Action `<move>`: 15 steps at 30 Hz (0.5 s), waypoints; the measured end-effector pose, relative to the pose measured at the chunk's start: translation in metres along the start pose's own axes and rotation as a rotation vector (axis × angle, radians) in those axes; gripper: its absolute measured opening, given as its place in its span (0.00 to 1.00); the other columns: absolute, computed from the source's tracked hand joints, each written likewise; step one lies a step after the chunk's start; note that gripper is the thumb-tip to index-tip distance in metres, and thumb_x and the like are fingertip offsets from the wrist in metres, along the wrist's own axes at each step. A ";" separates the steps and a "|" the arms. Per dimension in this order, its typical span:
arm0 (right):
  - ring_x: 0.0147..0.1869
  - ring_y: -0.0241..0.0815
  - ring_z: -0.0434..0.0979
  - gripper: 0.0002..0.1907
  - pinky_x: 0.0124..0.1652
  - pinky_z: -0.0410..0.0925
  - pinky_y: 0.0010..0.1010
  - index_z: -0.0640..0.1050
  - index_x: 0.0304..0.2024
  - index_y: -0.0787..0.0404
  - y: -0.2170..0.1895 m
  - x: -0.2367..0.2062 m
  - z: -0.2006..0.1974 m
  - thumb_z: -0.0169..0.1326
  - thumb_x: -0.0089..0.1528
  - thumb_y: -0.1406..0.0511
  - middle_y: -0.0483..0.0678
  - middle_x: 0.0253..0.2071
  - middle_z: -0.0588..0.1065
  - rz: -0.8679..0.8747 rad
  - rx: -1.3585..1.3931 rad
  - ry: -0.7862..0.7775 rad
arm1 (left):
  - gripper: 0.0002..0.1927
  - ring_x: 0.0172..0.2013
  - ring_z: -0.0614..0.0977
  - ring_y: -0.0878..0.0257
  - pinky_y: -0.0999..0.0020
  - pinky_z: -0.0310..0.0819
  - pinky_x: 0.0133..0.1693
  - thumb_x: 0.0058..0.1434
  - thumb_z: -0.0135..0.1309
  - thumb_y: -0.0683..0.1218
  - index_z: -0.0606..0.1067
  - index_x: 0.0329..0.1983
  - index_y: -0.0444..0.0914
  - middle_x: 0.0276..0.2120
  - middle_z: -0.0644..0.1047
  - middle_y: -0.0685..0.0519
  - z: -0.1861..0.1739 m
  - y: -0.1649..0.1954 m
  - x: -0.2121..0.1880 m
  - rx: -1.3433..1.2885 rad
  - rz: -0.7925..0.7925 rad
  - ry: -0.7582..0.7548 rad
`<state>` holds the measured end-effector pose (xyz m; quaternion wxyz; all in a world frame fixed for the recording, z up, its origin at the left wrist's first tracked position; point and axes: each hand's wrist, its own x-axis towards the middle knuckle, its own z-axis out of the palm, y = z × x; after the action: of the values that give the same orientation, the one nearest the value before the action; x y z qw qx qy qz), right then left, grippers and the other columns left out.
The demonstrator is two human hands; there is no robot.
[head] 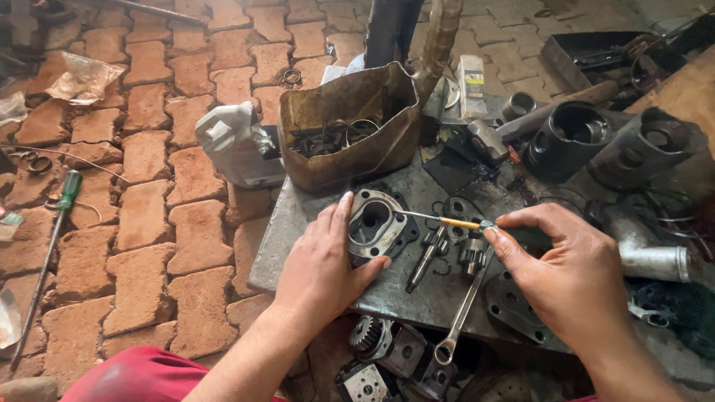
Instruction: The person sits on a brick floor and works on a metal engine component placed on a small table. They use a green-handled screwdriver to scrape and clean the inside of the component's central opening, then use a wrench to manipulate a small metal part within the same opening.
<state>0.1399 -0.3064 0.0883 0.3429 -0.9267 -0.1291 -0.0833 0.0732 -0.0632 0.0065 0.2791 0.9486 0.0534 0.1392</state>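
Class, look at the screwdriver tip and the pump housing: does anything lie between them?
Nothing visible does. The right hand holds the screwdriver, whose tip already reaches the pump housing, which the left hand steadies.

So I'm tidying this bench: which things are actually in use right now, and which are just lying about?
In use:
left hand steadying the metal housing
right hand holding a thin tool whose tip reaches the housing

Lying about:
spanner
gear shaft
cut canister of scrap rings
white jug
green-handled screwdriver
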 end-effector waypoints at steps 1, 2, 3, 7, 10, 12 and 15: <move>0.18 0.32 0.68 0.11 0.22 0.61 0.27 0.84 0.39 0.59 -0.002 0.000 0.000 0.67 0.56 0.63 0.43 0.31 0.80 -0.022 -0.005 0.004 | 0.54 0.58 0.73 0.44 0.54 0.70 0.55 0.50 0.67 0.60 0.55 0.71 0.32 0.60 0.69 0.39 0.000 0.000 0.000 0.004 -0.007 -0.009; 0.18 0.33 0.69 0.10 0.21 0.61 0.28 0.84 0.38 0.59 -0.004 0.001 -0.001 0.67 0.56 0.63 0.44 0.32 0.80 -0.044 -0.011 0.008 | 0.53 0.57 0.74 0.44 0.54 0.70 0.55 0.50 0.67 0.60 0.55 0.71 0.33 0.60 0.69 0.39 0.000 0.000 0.000 0.008 -0.014 -0.017; 0.18 0.34 0.69 0.10 0.22 0.61 0.28 0.84 0.38 0.59 -0.006 0.001 -0.001 0.67 0.56 0.63 0.44 0.32 0.80 -0.063 -0.020 0.006 | 0.53 0.57 0.74 0.43 0.54 0.70 0.55 0.50 0.67 0.60 0.56 0.71 0.32 0.60 0.69 0.39 -0.001 0.000 0.000 0.004 -0.003 -0.009; 0.20 0.36 0.71 0.10 0.22 0.63 0.29 0.84 0.38 0.59 -0.019 0.002 -0.005 0.66 0.55 0.63 0.45 0.32 0.79 -0.101 -0.083 -0.011 | 0.53 0.56 0.75 0.42 0.54 0.71 0.54 0.50 0.67 0.59 0.56 0.71 0.31 0.59 0.70 0.37 -0.002 -0.002 0.000 -0.015 0.027 0.014; 0.22 0.36 0.72 0.10 0.22 0.65 0.29 0.85 0.38 0.58 -0.029 0.001 -0.011 0.65 0.54 0.64 0.44 0.31 0.79 -0.149 -0.133 -0.058 | 0.52 0.55 0.75 0.42 0.54 0.72 0.53 0.50 0.67 0.59 0.57 0.71 0.31 0.59 0.70 0.37 -0.002 -0.003 0.000 -0.022 0.035 0.017; 0.23 0.36 0.73 0.10 0.23 0.67 0.29 0.85 0.38 0.56 -0.034 0.002 -0.011 0.65 0.54 0.63 0.43 0.31 0.79 -0.174 -0.168 -0.095 | 0.52 0.55 0.75 0.42 0.54 0.72 0.53 0.51 0.67 0.59 0.57 0.71 0.32 0.59 0.70 0.37 -0.001 -0.003 -0.001 -0.025 0.037 0.024; 0.23 0.36 0.74 0.10 0.24 0.68 0.30 0.86 0.39 0.52 -0.041 0.001 -0.010 0.66 0.55 0.61 0.41 0.31 0.78 -0.201 -0.212 -0.136 | 0.50 0.55 0.76 0.42 0.54 0.73 0.53 0.51 0.67 0.59 0.58 0.70 0.32 0.59 0.70 0.37 -0.001 -0.002 -0.001 -0.030 0.045 0.037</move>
<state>0.1276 -0.2830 0.1211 0.2237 -0.9436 -0.2344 -0.0672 0.0716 -0.0610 0.0055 0.2892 0.9425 0.0353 0.1637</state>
